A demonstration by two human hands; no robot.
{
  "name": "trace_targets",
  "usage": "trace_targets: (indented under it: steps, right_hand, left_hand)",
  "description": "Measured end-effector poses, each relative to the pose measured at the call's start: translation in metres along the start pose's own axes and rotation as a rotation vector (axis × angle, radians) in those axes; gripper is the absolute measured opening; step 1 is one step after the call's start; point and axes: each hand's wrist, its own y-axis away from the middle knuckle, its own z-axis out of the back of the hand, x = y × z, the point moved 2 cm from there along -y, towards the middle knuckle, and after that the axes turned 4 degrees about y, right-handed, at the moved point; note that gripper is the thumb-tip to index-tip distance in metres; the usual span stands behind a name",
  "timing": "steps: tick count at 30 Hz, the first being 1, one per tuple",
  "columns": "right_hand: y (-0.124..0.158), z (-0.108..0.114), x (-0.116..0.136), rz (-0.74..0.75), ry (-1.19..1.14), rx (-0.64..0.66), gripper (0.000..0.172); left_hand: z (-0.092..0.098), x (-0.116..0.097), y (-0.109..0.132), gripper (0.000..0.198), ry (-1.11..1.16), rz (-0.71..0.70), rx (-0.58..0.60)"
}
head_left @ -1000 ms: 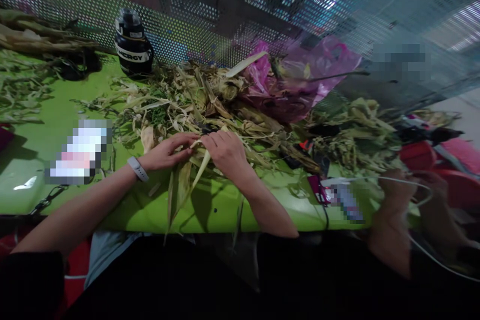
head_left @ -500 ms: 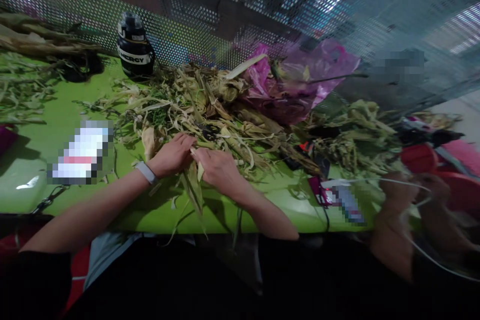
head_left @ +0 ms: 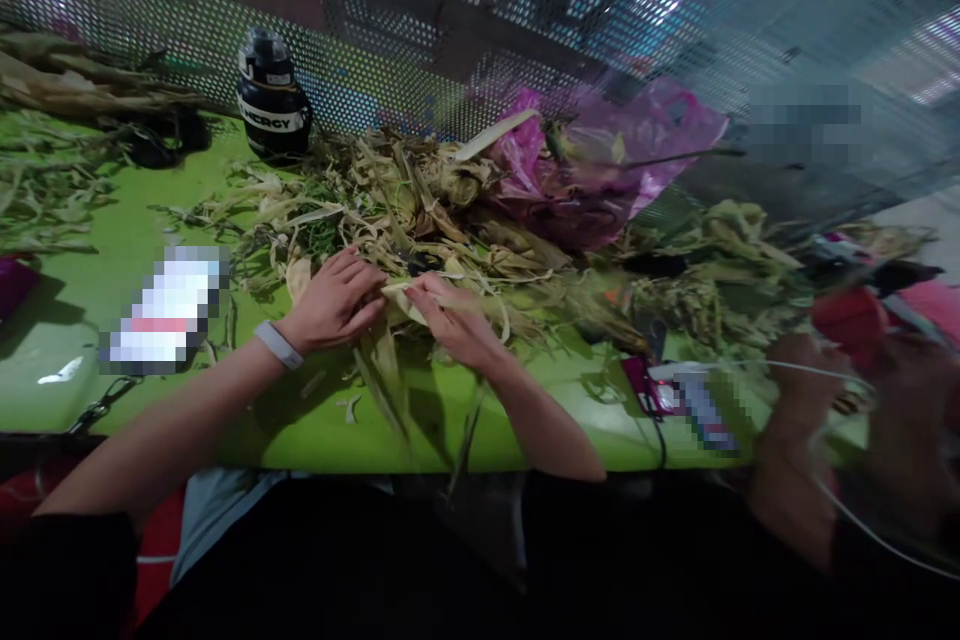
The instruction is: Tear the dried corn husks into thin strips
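My left hand (head_left: 335, 302), with a pale band on its wrist, and my right hand (head_left: 452, 318) meet over a pale yellow-green corn husk strip (head_left: 401, 292) at the near edge of a big heap of dried husks and leaves (head_left: 405, 210). Both hands pinch this strip between fingers and thumb. More husk leaves (head_left: 382, 375) hang from under the hands toward the front edge of the bright green table (head_left: 97, 260).
A black jar (head_left: 273, 108) stands at the back by a perforated metal screen. A pink plastic bag (head_left: 592, 170) lies behind the heap. Another person's hands (head_left: 840, 440) with a white cable work at the right, near a phone (head_left: 694, 400) and red items.
The long husk leaf that stuck out toward me has been drawn in. My hands have shifted slightly left and away from me, and the right hand's fingers have opened out along the strip.
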Motion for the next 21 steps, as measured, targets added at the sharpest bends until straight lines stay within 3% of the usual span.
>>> trace_targets:
  steps: [2, 5, 9, 13, 18, 21]
  right_hand:
    - [-0.003, 0.007, -0.005, 0.149, 0.344, -0.083, 0.029]
    - [-0.004, 0.009, -0.009, 0.328, 0.637, -0.17, 0.028]
    - [0.003, 0.0, -0.001, 0.464, 0.85, -0.295, 0.026]
    - [0.015, -0.01, 0.014, 0.613, 0.944, -0.322, 0.021]
    - [0.019, -0.009, 0.02, 0.68, 1.003, -0.37, 0.017]
    - [0.014, -0.006, 0.015, 0.699, 0.997, -0.434, 0.018]
  left_hand:
    - [0.004, -0.002, 0.0, 0.031, 0.068, -0.017, 0.038]
    - [0.001, -0.004, -0.001, 0.031, 0.061, 0.041, 0.07]
    - [-0.007, -0.006, -0.002, 0.027, -0.004, 0.137, 0.08]
    - [-0.01, -0.01, -0.001, 0.025, 0.03, 0.204, 0.071]
    - [-0.003, -0.008, 0.0, 0.033, 0.485, 0.24, -0.002]
    - [0.0, 0.0, 0.001, 0.038, 0.859, 0.361, -0.028]
